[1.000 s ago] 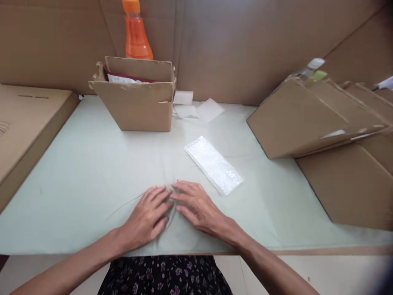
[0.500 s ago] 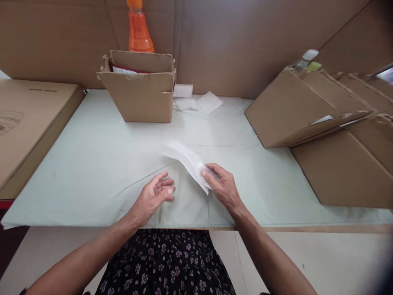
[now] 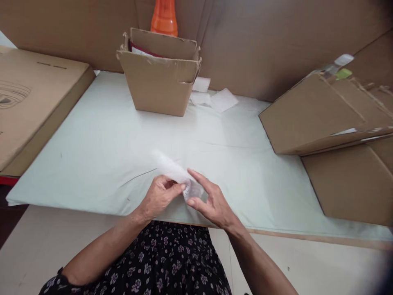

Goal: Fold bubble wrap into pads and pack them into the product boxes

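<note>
A white, translucent piece of bubble wrap point(image 3: 172, 167) is held just above the cloth near the table's front edge, its far left end smeared by motion. My left hand point(image 3: 161, 194) pinches its near edge between thumb and fingers. My right hand point(image 3: 211, 200) is around the right end, index finger along the upper side and thumb at the lower edge, with a crumpled see-through part between them. Whether anything lies inside the wrap cannot be made out.
An open cardboard box point(image 3: 159, 84) stands at the back, with an orange bottle point(image 3: 164, 18) behind it. Flat white foam pieces point(image 3: 224, 99) lie beside it. More cardboard boxes point(image 3: 313, 114) stand on the right, and a large flat carton point(image 3: 46, 98) lies on the left.
My left hand has moved right and taken hold of the bubble wrap. My right hand has shifted slightly left and spread its fingers around the wrap's end. The view has turned a little.
</note>
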Demonstrator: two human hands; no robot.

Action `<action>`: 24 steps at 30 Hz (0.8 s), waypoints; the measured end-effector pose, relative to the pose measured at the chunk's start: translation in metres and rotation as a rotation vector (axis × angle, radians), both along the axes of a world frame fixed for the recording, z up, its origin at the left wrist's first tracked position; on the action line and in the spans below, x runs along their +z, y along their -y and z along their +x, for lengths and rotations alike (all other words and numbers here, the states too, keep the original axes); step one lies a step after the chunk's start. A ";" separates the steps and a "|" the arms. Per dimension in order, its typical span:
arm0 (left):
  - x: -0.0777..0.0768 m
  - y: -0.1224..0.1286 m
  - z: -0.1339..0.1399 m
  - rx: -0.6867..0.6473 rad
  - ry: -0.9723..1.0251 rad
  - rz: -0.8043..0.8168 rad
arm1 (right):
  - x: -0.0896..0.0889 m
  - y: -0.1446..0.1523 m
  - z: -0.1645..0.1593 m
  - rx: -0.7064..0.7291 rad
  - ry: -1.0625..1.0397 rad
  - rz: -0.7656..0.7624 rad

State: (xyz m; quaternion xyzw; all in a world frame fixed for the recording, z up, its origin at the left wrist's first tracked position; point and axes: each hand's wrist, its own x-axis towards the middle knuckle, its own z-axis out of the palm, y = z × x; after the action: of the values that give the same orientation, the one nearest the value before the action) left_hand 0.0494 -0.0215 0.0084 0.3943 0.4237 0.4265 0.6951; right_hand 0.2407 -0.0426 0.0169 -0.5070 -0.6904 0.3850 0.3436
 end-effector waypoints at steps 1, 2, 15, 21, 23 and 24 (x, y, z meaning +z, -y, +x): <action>0.002 -0.002 -0.003 -0.022 0.004 0.033 | 0.002 -0.005 -0.003 0.002 -0.073 -0.071; 0.004 -0.005 -0.008 -0.025 0.008 0.058 | 0.002 -0.010 -0.005 -0.043 -0.149 -0.137; 0.004 -0.058 -0.081 0.236 -1.094 0.447 | -0.028 -0.034 0.051 -0.651 0.205 0.226; 0.008 -0.064 -0.055 -0.091 -1.170 0.990 | -0.014 -0.061 0.000 -0.009 0.552 0.418; -0.005 -0.073 -0.046 -0.283 -1.152 1.003 | -0.020 -0.079 -0.015 0.188 0.643 0.380; -0.013 -0.077 -0.044 -0.353 -1.152 0.979 | -0.025 -0.087 -0.016 0.252 0.678 0.350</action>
State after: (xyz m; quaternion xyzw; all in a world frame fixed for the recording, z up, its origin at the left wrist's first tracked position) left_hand 0.0056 0.0557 -0.0050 0.8777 0.4123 0.1758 0.1695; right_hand 0.2244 0.0442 -0.0086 -0.4507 -0.8765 0.1115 0.1275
